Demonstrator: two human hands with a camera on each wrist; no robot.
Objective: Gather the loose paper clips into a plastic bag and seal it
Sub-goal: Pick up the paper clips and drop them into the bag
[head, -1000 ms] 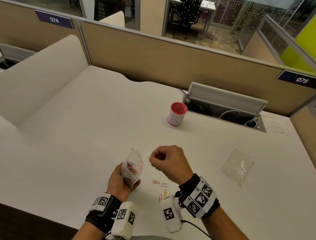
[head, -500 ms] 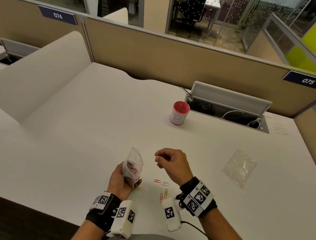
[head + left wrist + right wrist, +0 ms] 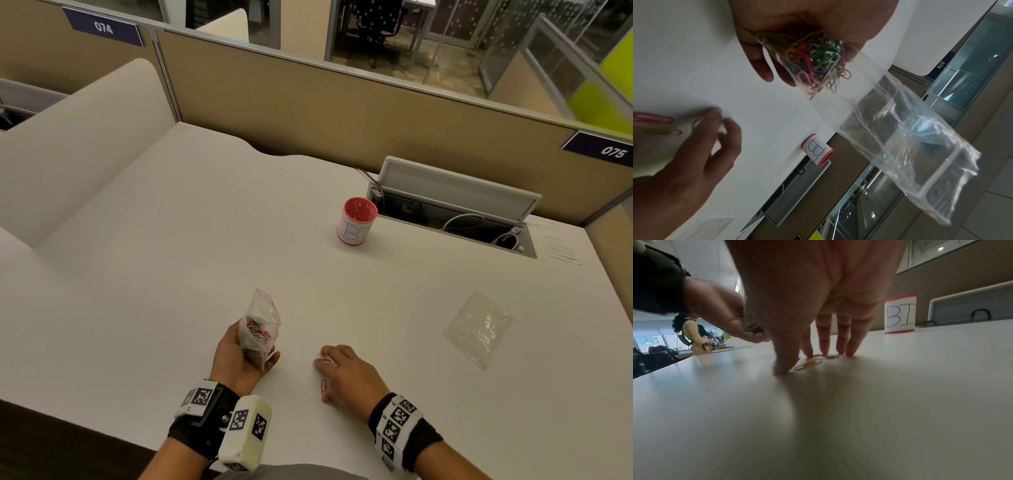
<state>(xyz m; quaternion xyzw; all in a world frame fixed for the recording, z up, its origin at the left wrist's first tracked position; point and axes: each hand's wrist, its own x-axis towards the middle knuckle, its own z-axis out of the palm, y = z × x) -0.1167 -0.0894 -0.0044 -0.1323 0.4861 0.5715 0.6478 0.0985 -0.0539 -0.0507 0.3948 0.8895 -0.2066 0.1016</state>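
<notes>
My left hand (image 3: 255,358) grips a clear zip bag (image 3: 261,322) by its lower part and holds it upright, mouth up and open (image 3: 929,183). Several coloured paper clips (image 3: 812,60) fill its bottom. My right hand (image 3: 325,363) lies low on the white table (image 3: 171,274), to the right of the bag. Its straight fingertips (image 3: 849,352) and thumb touch the surface among the loose clips. A yellow clip (image 3: 807,365) lies by the thumb, and a red clip (image 3: 817,356) and a grey clip (image 3: 832,356) lie at the fingertips. A pink clip (image 3: 323,386) shows beside the thumb.
A red cup labelled BI (image 3: 357,222) stands further back on the table. Behind it is an open cable hatch (image 3: 452,212). A second, flat plastic bag (image 3: 479,329) lies to the right. A beige partition (image 3: 342,113) closes off the far side. A person (image 3: 694,335) stands far off.
My right hand was raised in a fist near the bag's mouth. It has dropped to the table and spread its fingers over the loose clips. The left hand and bag have stayed put.
</notes>
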